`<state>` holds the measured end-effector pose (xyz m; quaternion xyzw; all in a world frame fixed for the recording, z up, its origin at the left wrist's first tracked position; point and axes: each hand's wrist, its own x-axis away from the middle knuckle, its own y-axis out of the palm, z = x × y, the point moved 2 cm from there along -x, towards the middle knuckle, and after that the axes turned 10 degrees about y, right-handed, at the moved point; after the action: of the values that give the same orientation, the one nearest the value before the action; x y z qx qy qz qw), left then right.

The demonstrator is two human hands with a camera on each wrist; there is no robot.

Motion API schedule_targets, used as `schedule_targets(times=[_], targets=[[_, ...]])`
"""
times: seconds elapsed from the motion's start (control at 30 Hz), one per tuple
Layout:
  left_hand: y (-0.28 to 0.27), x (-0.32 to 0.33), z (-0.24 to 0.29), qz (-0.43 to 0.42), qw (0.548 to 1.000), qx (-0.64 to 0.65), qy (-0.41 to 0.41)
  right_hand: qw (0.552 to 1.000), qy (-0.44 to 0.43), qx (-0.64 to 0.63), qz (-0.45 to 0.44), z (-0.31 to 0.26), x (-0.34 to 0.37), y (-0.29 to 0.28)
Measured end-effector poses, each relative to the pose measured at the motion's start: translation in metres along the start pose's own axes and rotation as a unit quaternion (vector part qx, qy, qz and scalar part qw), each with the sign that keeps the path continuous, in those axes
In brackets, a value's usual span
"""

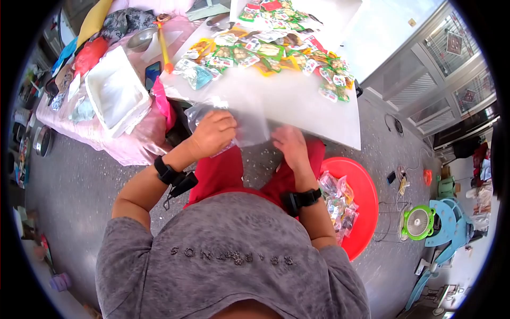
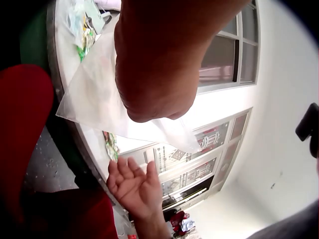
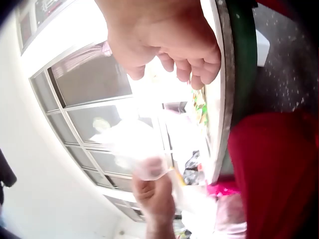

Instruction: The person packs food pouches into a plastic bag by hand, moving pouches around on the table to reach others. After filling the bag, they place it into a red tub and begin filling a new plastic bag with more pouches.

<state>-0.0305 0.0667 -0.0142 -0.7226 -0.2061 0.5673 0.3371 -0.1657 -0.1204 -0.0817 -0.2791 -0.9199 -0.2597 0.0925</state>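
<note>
A clear, thin plastic bag (image 1: 253, 123) hangs spread out at the table's near edge, gripped at its left side by my left hand (image 1: 213, 132). The left wrist view shows the bag (image 2: 92, 97) as a wide translucent sheet beyond my left hand (image 2: 157, 94), whose fingertips are mostly hidden. To the right of the bag, my right hand (image 1: 291, 144) is slightly blurred. Its palm faces up with the fingers loosely bent and nothing in them, as the left wrist view shows the right hand (image 2: 135, 188). Small printed food packets (image 1: 270, 50) lie farther back on the table.
The white table (image 1: 319, 118) ends just past my knees. At my right, a red basin (image 1: 366, 212) on the floor holds several packets. On the left, a white tray (image 1: 114, 87) and a phone (image 1: 153, 74) rest on a pink cloth. A green fan (image 1: 418, 222) stands far right.
</note>
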Motion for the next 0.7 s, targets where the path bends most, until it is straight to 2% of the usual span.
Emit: schedule_targets(times=[0.03,0.1,0.2,0.3,0.33,0.43,0.57,0.7], targets=[[0.004,-0.002,0.006,-0.01,1.0,0.007,0.008,0.994,0.015,-0.07,-0.088,0.004,-0.004,0.005],[0.011,-0.003,0.019,-0.031,0.999,0.023,0.02,0.964,0.035,-0.106,-0.241,-0.005,0.009,0.019],[0.015,0.0,0.031,-0.045,0.998,0.025,0.035,0.977,0.07,-0.085,-0.183,0.006,0.004,0.009],[0.012,-0.001,0.036,-0.055,0.997,0.026,0.036,0.996,0.037,0.029,-0.071,0.002,0.013,0.009],[0.01,-0.001,0.037,-0.056,0.997,0.025,0.037,0.997,0.059,0.024,-0.041,-0.001,0.017,0.013],[0.007,-0.003,0.039,-0.032,0.999,-0.003,0.03,0.996,0.06,-0.006,-0.058,-0.004,0.022,0.009],[0.006,-0.003,0.037,-0.061,0.998,-0.014,0.002,0.998,0.038,-0.01,-0.056,-0.009,0.021,0.013],[0.015,-0.002,0.036,-0.027,0.986,0.075,-0.143,0.998,0.025,0.003,-0.055,-0.017,0.02,0.028]])
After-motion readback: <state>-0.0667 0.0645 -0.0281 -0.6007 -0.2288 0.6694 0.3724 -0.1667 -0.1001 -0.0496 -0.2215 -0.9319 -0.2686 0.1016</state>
